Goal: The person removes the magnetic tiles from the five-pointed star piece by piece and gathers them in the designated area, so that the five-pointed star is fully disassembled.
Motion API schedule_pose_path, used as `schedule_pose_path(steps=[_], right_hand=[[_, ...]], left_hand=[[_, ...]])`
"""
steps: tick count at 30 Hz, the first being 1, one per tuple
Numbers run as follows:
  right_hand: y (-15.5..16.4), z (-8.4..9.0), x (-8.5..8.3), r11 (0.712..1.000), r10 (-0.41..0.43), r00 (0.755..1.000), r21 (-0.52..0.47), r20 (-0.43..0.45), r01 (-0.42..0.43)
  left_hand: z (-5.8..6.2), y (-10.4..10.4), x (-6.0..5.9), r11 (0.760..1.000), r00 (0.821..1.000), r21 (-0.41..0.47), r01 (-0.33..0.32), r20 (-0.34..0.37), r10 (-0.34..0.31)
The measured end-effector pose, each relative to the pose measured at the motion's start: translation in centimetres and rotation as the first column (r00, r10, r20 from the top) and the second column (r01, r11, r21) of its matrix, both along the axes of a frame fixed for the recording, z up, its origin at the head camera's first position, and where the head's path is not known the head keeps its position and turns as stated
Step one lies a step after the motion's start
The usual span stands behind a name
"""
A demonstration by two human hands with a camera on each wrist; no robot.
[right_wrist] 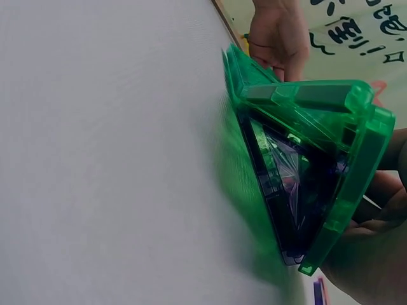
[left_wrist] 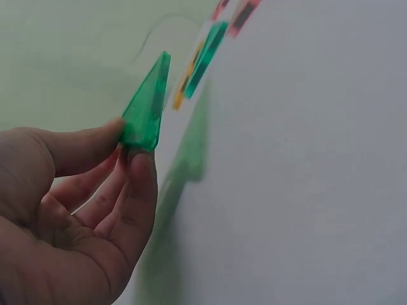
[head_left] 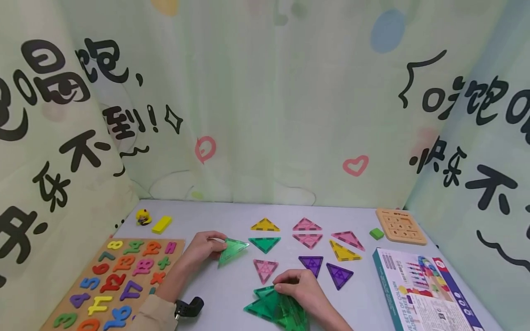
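Left hand (head_left: 205, 247) pinching one green triangle (head_left: 232, 248), lifted off table (head_left: 364, 294). Right hand (head_left: 299, 287) gripping partly joined green assembly (head_left: 276, 309) near front edge. Judged early stage: coloured triangles (head_left: 308, 248) lying flat, unused.
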State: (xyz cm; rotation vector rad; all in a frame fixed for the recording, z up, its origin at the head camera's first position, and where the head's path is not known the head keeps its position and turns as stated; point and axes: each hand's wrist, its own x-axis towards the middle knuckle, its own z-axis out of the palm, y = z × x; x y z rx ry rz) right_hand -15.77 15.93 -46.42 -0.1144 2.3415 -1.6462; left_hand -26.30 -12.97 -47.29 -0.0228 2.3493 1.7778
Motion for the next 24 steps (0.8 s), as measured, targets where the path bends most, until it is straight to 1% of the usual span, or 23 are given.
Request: schedule_pose_path(steps=[5,9,11,13,15,16,18,19,22,24], right_hand=[[-0.1,-0.2,0.1,1.000,-0.003,1.000,-0.023,-0.002,0.003],[-0.2,-0.2,0.1,0.999,-0.004,1.000,-0.037,0.007,0.004],[-0.3,-0.2,0.1,0.999,-0.002,1.000,-0.037,0.014,0.003],[-0.4,-0.2,0.2,0.999,-0.004,1.000,-0.037,0.021,0.005],[-0.4,-0.2,0.2,0.999,-0.005,1.000,-0.034,0.026,0.006],[-0.5,-0.2,0.2,0.999,-0.007,1.000,-0.034,0.027,0.007],[-0.5,-0.2,0.2,0.999,-0.011,1.000,-0.030,0.027,0.011],[-0.5,-0.2,0.2,1.000,-0.013,1.000,-0.028,0.026,0.013],[-0.5,-0.2,0.2,0.999,-0.020,1.000,-0.025,0.022,0.020],[-0.4,-0.2,0.2,0.999,-0.027,0.999,-0.029,0.020,0.028]], left_hand=[[0.4,-1.1,-2.4,0.999,0.999,-0.043,-0.030,-0.018,0.029],[0.3,-1.5,-4.1,0.991,0.999,-0.129,-0.043,-0.032,0.039],[0.2,-1.6,-4.8,0.981,0.998,-0.189,-0.049,-0.047,0.041],[0.2,-1.5,-5.4,0.961,0.996,-0.271,-0.053,-0.086,0.031],[0.3,-1.4,-5.7,0.932,0.991,-0.356,-0.070,-0.134,0.023],[0.3,-1.3,-5.8,0.914,0.986,-0.398,-0.082,-0.163,0.017],[0.5,-1.0,-5.9,0.883,0.977,-0.458,-0.105,-0.214,0.005],[0.6,-0.8,-5.9,0.873,0.973,-0.474,-0.115,-0.232,0.002],[0.7,-0.3,-5.6,0.863,0.965,-0.487,-0.135,-0.260,0.004],[0.7,0.1,-5.3,0.864,0.963,-0.483,-0.145,-0.271,0.010]])
